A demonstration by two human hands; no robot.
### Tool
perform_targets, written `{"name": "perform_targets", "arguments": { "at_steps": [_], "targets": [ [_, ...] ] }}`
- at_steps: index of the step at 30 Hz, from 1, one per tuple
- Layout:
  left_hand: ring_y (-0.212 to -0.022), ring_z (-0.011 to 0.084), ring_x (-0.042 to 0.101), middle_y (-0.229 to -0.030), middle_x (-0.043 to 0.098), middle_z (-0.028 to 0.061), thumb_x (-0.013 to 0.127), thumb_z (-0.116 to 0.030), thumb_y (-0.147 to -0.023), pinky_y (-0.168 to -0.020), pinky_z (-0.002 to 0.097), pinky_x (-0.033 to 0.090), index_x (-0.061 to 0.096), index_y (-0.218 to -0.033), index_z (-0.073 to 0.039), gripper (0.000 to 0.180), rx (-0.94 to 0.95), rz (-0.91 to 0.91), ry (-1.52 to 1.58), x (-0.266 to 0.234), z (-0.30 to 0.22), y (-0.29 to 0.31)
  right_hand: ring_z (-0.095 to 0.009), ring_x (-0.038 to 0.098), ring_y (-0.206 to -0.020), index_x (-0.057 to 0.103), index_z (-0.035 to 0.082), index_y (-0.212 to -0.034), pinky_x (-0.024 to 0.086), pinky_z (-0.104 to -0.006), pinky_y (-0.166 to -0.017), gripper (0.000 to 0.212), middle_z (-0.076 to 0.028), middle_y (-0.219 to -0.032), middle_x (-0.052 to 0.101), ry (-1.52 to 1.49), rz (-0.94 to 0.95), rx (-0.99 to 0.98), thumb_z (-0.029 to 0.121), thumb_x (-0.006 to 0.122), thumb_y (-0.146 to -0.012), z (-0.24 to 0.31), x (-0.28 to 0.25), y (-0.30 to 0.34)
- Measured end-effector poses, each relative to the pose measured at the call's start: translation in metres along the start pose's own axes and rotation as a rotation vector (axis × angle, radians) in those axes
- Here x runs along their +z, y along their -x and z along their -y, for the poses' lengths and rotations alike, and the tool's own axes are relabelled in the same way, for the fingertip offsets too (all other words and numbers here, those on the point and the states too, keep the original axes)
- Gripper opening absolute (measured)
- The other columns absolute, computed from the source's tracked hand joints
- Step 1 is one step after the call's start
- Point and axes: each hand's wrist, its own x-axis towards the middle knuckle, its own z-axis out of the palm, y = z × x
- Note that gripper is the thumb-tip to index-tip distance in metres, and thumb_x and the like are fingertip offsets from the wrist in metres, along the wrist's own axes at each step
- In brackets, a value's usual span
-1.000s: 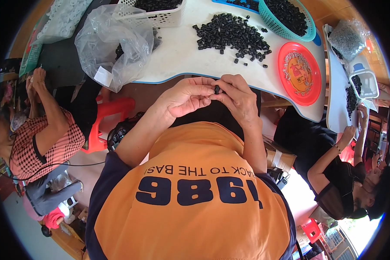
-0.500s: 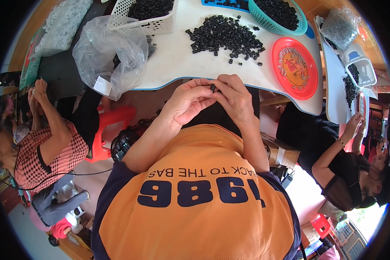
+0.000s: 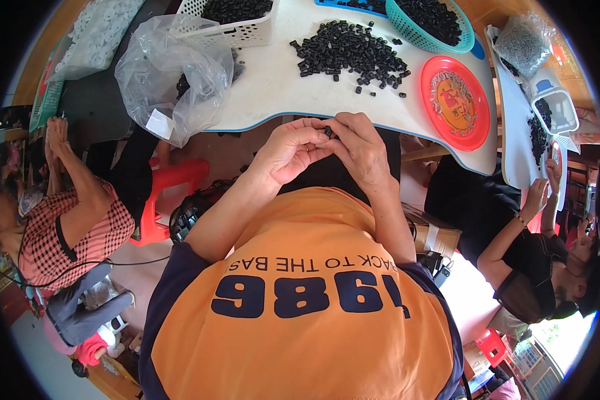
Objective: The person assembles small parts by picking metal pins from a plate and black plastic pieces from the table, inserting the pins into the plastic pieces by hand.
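Observation:
A small black plastic piece sits between the fingertips of both my hands, just off the table's near edge. My left hand pinches it from the left, thumb against forefinger, with the other fingers curled. From the other side my right hand closes its thumb and forefinger on it. Whether some smaller item is also in the right fingertips is too fine to make out. Beyond the hands, a loose pile of similar black pieces lies on the white table. To the right is a red plate holding small metallic-looking bits.
A white perforated basket and a teal basket of black pieces stand at the back, beside a blue tray. A clear plastic bag slumps at the left. Co-workers sit on both sides; a red stool is at left.
My hands stay together on the black piece, with only slight finger movement. The view has shifted a little. At right, the co-worker's hands have moved apart.

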Motion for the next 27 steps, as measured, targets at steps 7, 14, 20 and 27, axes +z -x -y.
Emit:
{"name": "perform_targets", "arguments": {
  "at_steps": [7,14,20,27],
  "targets": [
    [-0.115,0.0189,0.084,-0.126,0.085,0.0063,0.081,-0.011,-0.116,-0.112,0.0414,0.069,0.082,-0.131,-0.008,0.016,-0.146,0.145,0.044,-0.001,-0.014,-0.002,-0.034,0.077,-0.115,0.084,-0.004,-0.129,0.067,-0.0425,-0.095,0.042,-0.014,-0.125,0.077,-0.129,0.013,0.145,-0.004,0.090,-0.088,0.006,0.004,0.003],
    [-0.116,0.0148,0.081,-0.126,0.081,0.0032,0.080,-0.015,-0.117,-0.115,0.0382,0.068,0.077,-0.133,-0.008,0.018,-0.112,0.041,-0.043,-0.014,0.000,-0.012,-0.034,0.077,-0.111,0.084,-0.004,-0.128,0.065,-0.0428,-0.092,0.041,-0.015,-0.123,0.077,-0.088,-0.044,0.093,0.000,0.093,-0.089,-0.007,0.016,0.013],
    [-0.115,0.0188,0.084,-0.126,0.084,0.0067,0.079,-0.011,-0.117,-0.111,0.0387,0.070,0.077,-0.138,-0.005,0.023,-0.118,0.001,-0.117,-0.003,-0.006,-0.021,-0.032,0.077,-0.113,0.084,0.002,-0.139,0.065,-0.0427,-0.097,0.048,-0.012,-0.127,0.077,-0.279,-0.007,0.249,0.012,0.097,-0.094,-0.021,0.010,0.015],
    [-0.120,0.0284,0.086,-0.129,0.087,0.0167,0.078,-0.010,-0.117,-0.107,0.0430,0.073,0.080,-0.142,0.000,0.027,0.078,0.074,-0.148,0.034,-0.097,-0.027,-0.018,0.069,-0.104,0.071,0.007,-0.166,0.060,-0.0335,-0.099,0.074,-0.008,-0.125,0.079,-0.434,-0.061,0.429,0.013,0.097,-0.097,-0.052,-0.018,0.041]
  ]
}}
